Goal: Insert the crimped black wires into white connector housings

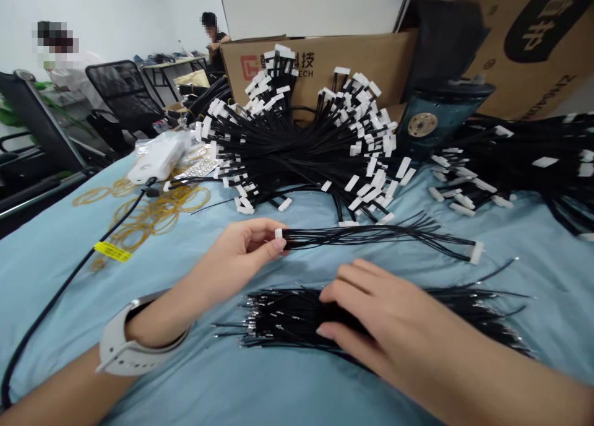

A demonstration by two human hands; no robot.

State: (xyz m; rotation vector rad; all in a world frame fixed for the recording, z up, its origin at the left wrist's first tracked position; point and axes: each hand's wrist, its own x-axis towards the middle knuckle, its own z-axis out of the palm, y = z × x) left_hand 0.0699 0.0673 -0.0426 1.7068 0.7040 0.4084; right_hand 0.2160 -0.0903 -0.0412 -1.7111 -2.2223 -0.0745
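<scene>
My left hand [253, 243] pinches a small white connector housing [278, 233] between thumb and fingers. From it a wire harness [352, 234] of thin black wires stretches right. Some of its wires run into a second white connector [476, 252]; others end loose. Below lies a thick bundle of black wires [283, 321] with shiny metal terminals at its ends. My right hand [366, 308] is over the middle of this bundle, thumb and forefinger apart with black wires between or under them. Whether it grips any wire I cannot make out.
A big heap of black harnesses [297, 147] with white connectors lies behind, another harness pile [524, 160] at right. Beside them are a dark tumbler [431, 116], cardboard box [325, 60], yellow rubber bands [153, 218] and a black cable [69, 283]. Two people sit in the background.
</scene>
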